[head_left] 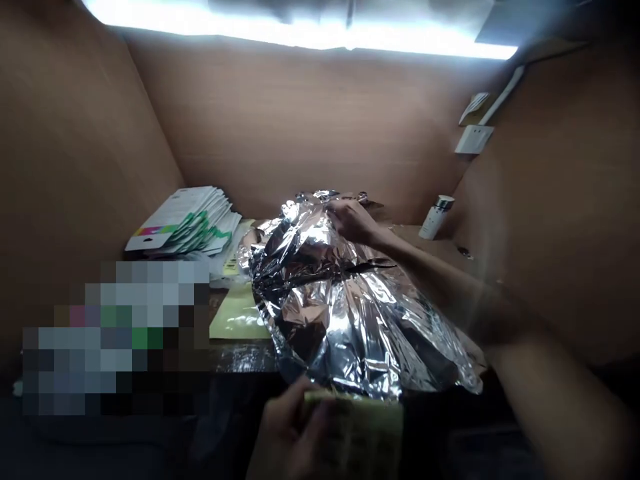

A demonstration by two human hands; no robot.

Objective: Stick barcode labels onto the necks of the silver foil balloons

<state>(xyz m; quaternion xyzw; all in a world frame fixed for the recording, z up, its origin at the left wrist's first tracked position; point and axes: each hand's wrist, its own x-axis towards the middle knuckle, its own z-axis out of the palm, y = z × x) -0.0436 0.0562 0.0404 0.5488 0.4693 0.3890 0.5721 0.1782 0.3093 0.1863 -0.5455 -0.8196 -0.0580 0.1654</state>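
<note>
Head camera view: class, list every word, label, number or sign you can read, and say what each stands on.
No text can be read here.
On the stack of white packets: coloured stripes, print too blurred.
On the yellowish packet in the left hand: blurred, unreadable.
On the flat yellow pouch: no legible print.
On the white bottle: too small to read.

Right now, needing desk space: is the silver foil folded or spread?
Spread, crumpled: silver foil drapes the desk; right hand holds its far edge.
</note>
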